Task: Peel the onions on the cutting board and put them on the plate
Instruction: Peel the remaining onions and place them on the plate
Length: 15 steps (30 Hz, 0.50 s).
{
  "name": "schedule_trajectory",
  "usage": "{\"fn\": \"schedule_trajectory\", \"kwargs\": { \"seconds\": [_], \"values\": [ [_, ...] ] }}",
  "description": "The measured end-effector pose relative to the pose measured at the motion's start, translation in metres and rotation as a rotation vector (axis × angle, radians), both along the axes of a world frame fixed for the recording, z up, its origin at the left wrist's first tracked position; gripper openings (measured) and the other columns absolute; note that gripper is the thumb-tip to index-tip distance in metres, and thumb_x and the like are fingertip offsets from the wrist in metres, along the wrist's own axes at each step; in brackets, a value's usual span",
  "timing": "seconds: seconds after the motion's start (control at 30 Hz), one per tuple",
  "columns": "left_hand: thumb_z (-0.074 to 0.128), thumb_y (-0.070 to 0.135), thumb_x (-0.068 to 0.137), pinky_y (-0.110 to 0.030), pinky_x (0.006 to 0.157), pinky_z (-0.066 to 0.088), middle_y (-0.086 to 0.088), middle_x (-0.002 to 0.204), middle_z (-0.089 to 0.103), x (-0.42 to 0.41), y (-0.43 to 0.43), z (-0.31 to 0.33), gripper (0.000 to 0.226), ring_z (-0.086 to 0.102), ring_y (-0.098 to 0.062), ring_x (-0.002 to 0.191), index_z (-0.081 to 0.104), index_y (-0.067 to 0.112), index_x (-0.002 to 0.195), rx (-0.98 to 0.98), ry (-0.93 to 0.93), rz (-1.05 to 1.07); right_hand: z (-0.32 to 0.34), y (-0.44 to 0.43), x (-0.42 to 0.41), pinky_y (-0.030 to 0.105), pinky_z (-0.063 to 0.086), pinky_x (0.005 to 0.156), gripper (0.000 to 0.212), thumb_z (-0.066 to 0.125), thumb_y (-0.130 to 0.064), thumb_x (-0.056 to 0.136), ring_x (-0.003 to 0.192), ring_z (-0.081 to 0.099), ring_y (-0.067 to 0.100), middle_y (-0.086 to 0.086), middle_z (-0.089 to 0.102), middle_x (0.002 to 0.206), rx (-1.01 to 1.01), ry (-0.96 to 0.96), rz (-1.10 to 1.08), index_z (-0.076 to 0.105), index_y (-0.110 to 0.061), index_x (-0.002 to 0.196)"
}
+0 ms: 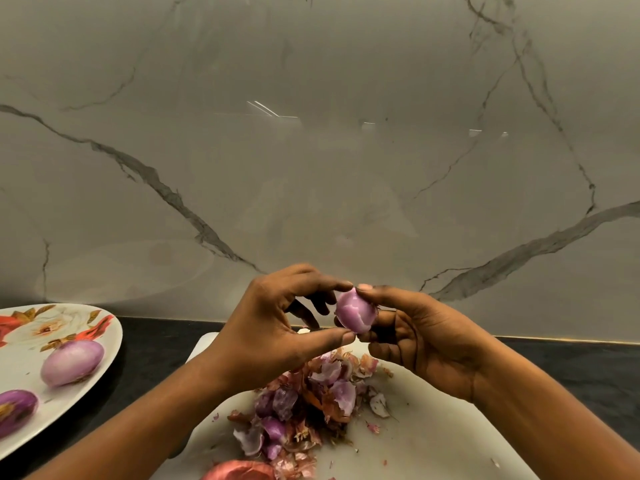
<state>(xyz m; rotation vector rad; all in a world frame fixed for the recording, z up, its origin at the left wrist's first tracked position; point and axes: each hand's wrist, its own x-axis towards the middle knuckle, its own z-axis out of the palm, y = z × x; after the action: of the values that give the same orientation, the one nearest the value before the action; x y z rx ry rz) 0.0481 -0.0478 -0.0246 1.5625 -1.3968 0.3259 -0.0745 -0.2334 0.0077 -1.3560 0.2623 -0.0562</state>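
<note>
Pale purple and glossy, one peeled onion (pixel 355 313) sat raised between both hands, above the far part of the white cutting board (pixel 433 427). The left hand (pixel 277 327) pinched it with forefinger on top and thumb beneath, the other fingers spread loosely behind. The right hand (pixel 426 344) cupped it from the other side, thumb pressed on its top edge and fingers curled under it.

Below the hands lay one heap of onion skins (pixel 304 407), purple and papery brown, spread across the middle of the board. One unpeeled onion (pixel 239 472), reddish brown, showed at the bottom edge, nearer the person than the left forearm, cut off by the frame.

Left of the left hand, a flowered plate (pixel 69 327) held two peeled onions (pixel 72 362), the nearer one partly cut by the frame edge. A strip of dark counter (pixel 152 355) separated plate and board. Right of the right hand the board lay bare but for a few flecks. A marble wall (pixel 311 133) rose behind the hands.
</note>
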Motion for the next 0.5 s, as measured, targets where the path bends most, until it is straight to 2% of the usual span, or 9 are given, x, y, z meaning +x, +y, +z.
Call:
{"fn": "schedule_trajectory", "kwargs": {
  "seconds": [0.27,0.37,0.5],
  "values": [
    [0.089,0.015,0.083,-0.03,0.077,0.064,0.002,0.112,0.068,0.0019,-0.0012,0.0002,0.039,0.072,-0.021,0.1,0.077,0.015,0.12,-0.021,-0.075,0.006,0.0003,0.0022,-0.0004,0.028,0.063,0.071,0.03,0.08,-0.033,0.083,0.075,0.07,0.023,0.026,0.076,0.105,0.03,0.003,0.018,0.084,-0.009,0.1],
    [0.088,0.01,0.083,-0.028,0.078,0.064,0.004,0.11,0.067,0.0001,-0.0015,0.0013,0.034,0.072,-0.021,0.101,0.076,0.011,0.115,0.008,-0.063,-0.016,-0.0015,0.0022,0.001,0.028,0.062,0.076,0.03,0.079,-0.035,0.083,0.08,0.07,0.024,0.026,0.076,0.108,-0.013,0.013,0.032,0.084,-0.013,0.102],
    [0.088,0.01,0.084,-0.028,0.078,0.063,0.006,0.105,0.066,0.0005,-0.001,0.0024,0.028,0.071,-0.02,0.098,0.074,0.012,0.109,0.066,-0.034,-0.036,-0.004,0.0016,0.0018,0.028,0.062,0.072,0.036,0.078,-0.035,0.084,0.077,0.071,0.025,0.027,0.076,0.106,-0.035,0.018,0.044,0.082,-0.005,0.105]
  ]
}}
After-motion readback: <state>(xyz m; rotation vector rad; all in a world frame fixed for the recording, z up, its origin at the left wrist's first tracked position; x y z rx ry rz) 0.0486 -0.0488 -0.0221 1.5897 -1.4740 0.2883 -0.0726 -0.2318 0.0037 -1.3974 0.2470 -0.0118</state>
